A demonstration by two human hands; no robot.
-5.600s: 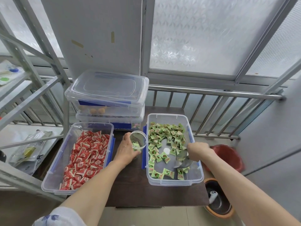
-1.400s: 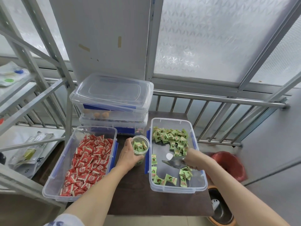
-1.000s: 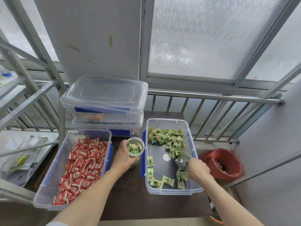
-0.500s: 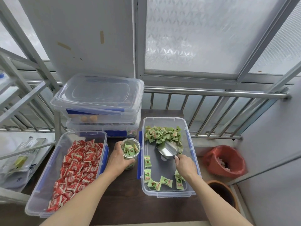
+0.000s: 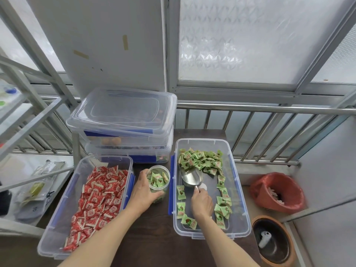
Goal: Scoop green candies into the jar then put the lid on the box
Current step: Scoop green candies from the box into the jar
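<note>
A clear open box (image 5: 238,191) on the dark table holds green candies (image 5: 200,159), heaped at its far end and scattered along its sides. My right hand (image 5: 202,204) grips the handle of a metal scoop (image 5: 191,177) whose empty bowl points at the heap. Left of the box stands a small clear jar (image 5: 158,181), partly filled with green candies, and my left hand (image 5: 143,193) is wrapped around it. A loose clear lid (image 5: 123,110) lies tilted on the stacked boxes behind.
An open box of red candies (image 5: 96,201) sits at the left. Two stacked clear boxes (image 5: 127,149) stand at the back. A red-lined bin (image 5: 277,191) and a brown pot (image 5: 273,241) are on the floor at right. A metal railing (image 5: 269,109) runs behind the table.
My right hand has pushed the empty scoop from the near end of the box toward the far candy heap. The jar has gained green candies since the first frame. My left hand stays on it.
</note>
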